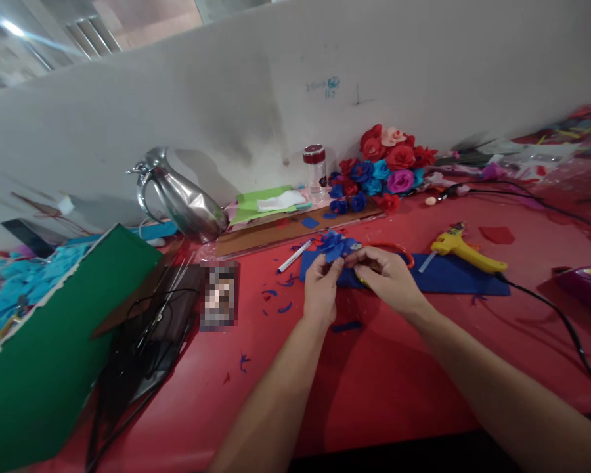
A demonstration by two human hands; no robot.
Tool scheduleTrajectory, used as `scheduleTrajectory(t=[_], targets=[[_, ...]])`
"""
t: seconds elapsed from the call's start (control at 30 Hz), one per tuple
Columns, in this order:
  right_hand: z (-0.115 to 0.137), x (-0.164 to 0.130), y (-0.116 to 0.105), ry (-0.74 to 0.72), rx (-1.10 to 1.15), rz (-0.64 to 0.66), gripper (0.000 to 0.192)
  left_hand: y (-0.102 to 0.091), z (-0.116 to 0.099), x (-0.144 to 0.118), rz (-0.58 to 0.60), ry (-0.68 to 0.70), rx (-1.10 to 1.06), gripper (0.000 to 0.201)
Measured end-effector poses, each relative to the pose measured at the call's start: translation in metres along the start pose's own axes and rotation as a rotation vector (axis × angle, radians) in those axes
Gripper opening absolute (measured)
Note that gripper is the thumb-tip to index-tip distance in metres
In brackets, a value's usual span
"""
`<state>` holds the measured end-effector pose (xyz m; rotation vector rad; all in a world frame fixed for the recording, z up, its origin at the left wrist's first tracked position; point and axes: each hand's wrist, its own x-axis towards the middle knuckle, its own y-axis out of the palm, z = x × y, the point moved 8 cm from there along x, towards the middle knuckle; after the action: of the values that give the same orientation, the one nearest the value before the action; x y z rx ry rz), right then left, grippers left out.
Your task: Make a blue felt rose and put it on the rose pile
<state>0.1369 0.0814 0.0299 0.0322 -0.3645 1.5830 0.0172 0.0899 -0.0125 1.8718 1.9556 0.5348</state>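
The left hand (pixel 322 287) pinches the blue flower (pixel 335 246), probably light, soft, easily creased, best held by its base; the right hand's (pixel 388 276) grip cannot be told.

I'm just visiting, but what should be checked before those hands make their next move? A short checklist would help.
1. Blue flower held: ok, pinched by the left hand.
2. Right hand gripping it too: cannot tell; its fingertips meet beside the flower, but the contact is hidden.
3. Glue gun apart from the hands: ok, it lies over the blue strip, beyond the right hand.
4. Glue gun hot: cannot tell by looking.
5. Tabletop free of scraps: not ok, blue scraps lie beside the left hand.
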Motion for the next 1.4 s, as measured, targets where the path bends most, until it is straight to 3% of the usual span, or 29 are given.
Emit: scheduleTrajectory(t=[0.2, 0.43, 0.73, 1.0, 1.1, 1.23, 1.4], targets=[[-0.005, 0.002, 0.001, 0.079, 0.169, 0.002, 0.013, 0.000, -0.004, 0.001, 0.000, 0.038, 0.001, 0.019], [-0.022, 0.003, -0.002, 0.309, 0.506, -0.061, 0.024, 0.008, -0.002, 0.000, 0.096, 0.065, 0.015, 0.023], [-0.006, 0.000, -0.004, 0.277, 0.636, -0.097, 0.027, 0.008, -0.006, -0.001, 0.124, 0.107, 0.107, 0.026], [-0.013, 0.003, -0.015, 0.289, 0.494, -0.129, 0.033, 0.007, -0.007, -0.001, 0.093, 0.087, 0.071, 0.030], [-0.012, 0.003, -0.009, 0.286, 0.447, -0.074, 0.027, 0.004, -0.005, 0.000, 0.072, 0.080, 0.074, 0.031], [0.002, 0.003, 0.002, 0.175, 0.453, 0.026, 0.027, 0.004, -0.003, 0.000, 0.062, 0.062, 0.060, 0.029], [0.002, 0.004, 0.003, 0.132, 0.418, 0.056, 0.028, 0.010, -0.006, -0.003, 0.109, 0.075, 0.066, 0.025]])
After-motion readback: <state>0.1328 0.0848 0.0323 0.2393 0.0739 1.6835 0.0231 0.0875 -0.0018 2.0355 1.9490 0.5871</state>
